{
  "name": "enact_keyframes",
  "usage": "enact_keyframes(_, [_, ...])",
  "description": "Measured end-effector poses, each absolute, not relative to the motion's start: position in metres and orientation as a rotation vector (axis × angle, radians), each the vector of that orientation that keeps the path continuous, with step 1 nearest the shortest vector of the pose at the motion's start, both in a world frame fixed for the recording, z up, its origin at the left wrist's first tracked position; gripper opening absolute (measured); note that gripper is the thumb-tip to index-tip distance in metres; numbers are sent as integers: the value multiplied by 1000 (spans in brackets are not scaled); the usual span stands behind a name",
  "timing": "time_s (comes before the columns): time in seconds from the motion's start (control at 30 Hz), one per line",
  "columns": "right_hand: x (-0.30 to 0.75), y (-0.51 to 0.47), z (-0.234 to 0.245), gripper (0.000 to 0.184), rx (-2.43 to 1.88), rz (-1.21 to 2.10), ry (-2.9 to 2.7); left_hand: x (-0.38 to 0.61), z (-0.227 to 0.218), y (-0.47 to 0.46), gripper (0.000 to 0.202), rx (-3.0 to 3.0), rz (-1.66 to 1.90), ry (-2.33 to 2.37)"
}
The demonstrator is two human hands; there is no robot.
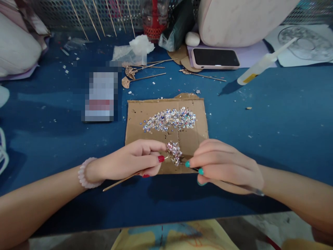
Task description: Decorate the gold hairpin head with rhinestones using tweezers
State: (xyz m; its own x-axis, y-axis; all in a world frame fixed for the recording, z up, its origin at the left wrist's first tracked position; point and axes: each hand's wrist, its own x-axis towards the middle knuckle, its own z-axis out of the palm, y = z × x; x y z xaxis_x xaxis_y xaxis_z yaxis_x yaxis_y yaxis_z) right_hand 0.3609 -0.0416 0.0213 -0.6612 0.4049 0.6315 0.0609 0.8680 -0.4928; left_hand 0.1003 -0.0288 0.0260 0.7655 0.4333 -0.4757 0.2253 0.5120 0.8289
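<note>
My left hand (130, 159), with red nails and a beaded bracelet, is closed around a thin gold hair stick (117, 184). Small sparkling stones cover the ornament (174, 151) at the stick's head. From the right, my right hand (226, 165), with teal nails, pinches a slim pair of tweezers (251, 189). The tweezer tips are close to the ornament's edge; whether they grip a stone is too small to tell. Beneath lies a cardboard piece (135, 118), bearing a loose heap of glittering rhinestones (169, 119) beyond my hands.
Several gold hair sticks, one with a fan-shaped head (126, 82), lie behind the cardboard. A white glue bottle (253, 71) stands at the right, near a phone (215, 58). Another, blurred-out phone (101, 95) lies left. A plastic cup (155, 21) stands at the back.
</note>
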Motion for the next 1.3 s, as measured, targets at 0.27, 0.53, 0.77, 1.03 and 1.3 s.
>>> enact_keyframes(0.27, [362, -43, 20, 4, -337, 570, -2255, 102, 24, -29, 14, 1034, 160, 688])
enact_keyframes(0.53, [363, -43, 22, 5, -361, 554, -2282, 100, 24, -29, 13, 1051, 161, 682])
enact_keyframes(0.77, [364, -43, 20, 3, -343, 561, -2285, 100, 22, -29, 13, 1058, 160, 688])
enact_keyframes(1.03, [362, -43, 21, 6, -360, 538, -2289, 100, 23, -28, 16, 1079, 154, 682])
enact_keyframes(1.3, [361, -42, 21, 8, -351, 532, -2269, 99, 22, -28, 17, 1070, 149, 687])
